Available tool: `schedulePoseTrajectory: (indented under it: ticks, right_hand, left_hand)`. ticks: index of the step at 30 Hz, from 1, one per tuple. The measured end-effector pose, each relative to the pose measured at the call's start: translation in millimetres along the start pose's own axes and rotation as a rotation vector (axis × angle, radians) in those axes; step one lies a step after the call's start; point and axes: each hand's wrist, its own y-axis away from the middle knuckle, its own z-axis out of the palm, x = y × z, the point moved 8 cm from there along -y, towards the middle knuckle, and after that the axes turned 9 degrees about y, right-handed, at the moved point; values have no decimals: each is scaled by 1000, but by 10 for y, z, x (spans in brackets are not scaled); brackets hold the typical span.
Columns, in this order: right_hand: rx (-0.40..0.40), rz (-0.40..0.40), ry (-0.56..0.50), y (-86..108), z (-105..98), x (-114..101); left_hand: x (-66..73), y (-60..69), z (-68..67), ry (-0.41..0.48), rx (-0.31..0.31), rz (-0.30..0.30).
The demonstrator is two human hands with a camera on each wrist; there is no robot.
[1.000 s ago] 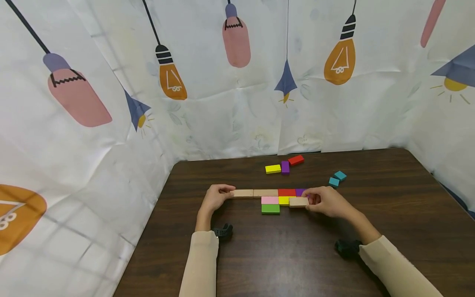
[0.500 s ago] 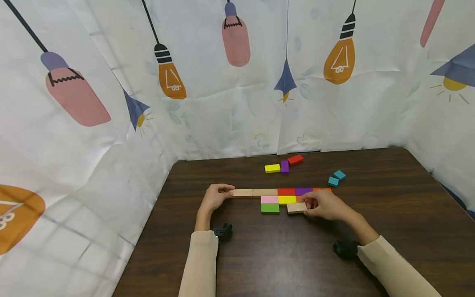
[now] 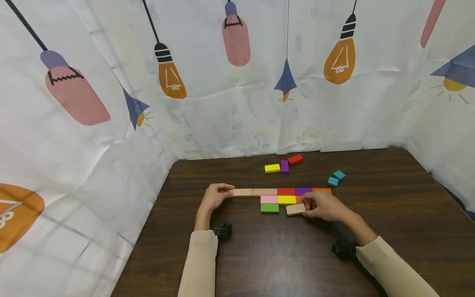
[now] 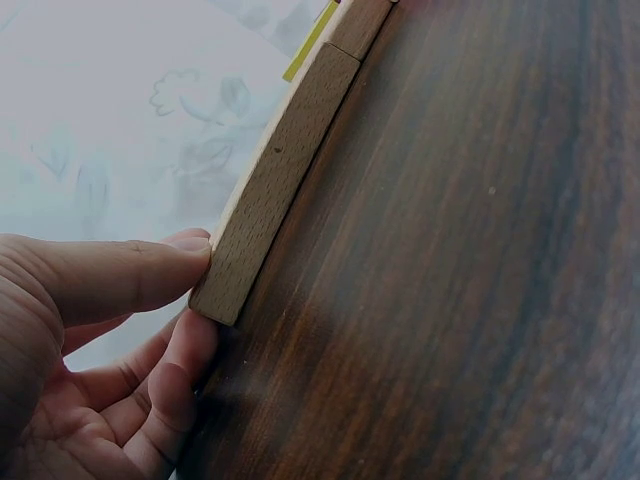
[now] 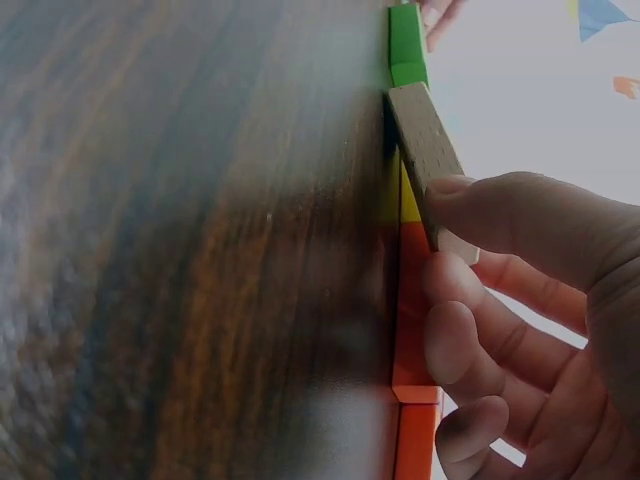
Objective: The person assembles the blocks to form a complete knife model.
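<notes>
My left hand point(image 3: 216, 201) pinches the outer end of a plain wooden block point(image 3: 241, 193), with the thumb against it in the left wrist view. A second plain block point(image 3: 265, 192) continues that row, followed by red point(image 3: 286, 192), purple point(image 3: 303, 191) and orange point(image 3: 321, 190) blocks. Along the near side lie pink point(image 3: 269, 199) and yellow point(image 3: 287, 200) blocks, plus an orange one partly covered by my fingers. A green block point(image 3: 269, 208) is in front of the pink. My right hand point(image 3: 323, 205) pinches another plain wooden block point(image 3: 295, 210), slightly angled, right of the green block.
Farther back on the brown table point(image 3: 259, 255) lie yellow point(image 3: 272, 168), purple point(image 3: 284, 166) and red point(image 3: 295, 159) blocks. Two small blue blocks point(image 3: 336, 178) sit behind the row's right end. A patterned cloth point(image 3: 237, 111) hangs behind the table.
My right hand has drawn its wooden block toward me and slightly left, off the yellow block's edge, turning it a little. Orange blocks have come into view. My left hand stays put.
</notes>
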Motion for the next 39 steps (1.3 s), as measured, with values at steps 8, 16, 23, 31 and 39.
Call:
schedulePoseTrajectory:
  ticks: [8, 16, 23, 31, 39]
  right_hand:
    - [0, 21, -7, -8, 38, 16]
    - [4, 26, -14, -3, 32, 1]
    - [-2, 39, -10, -15, 50, -13]
    - [12, 54, 9, -46, 61, -63]
    - [37, 53, 15, -56, 59, -110]
  left_hand:
    - [-1, -2, -3, 1, 3, 1]
    - [2, -12, 8, -4, 1, 6]
    - [-5, -4, 11, -2, -3, 3]
    - [-2, 10, -2, -1, -2, 17]
    - [13, 11, 8, 2, -3, 19]
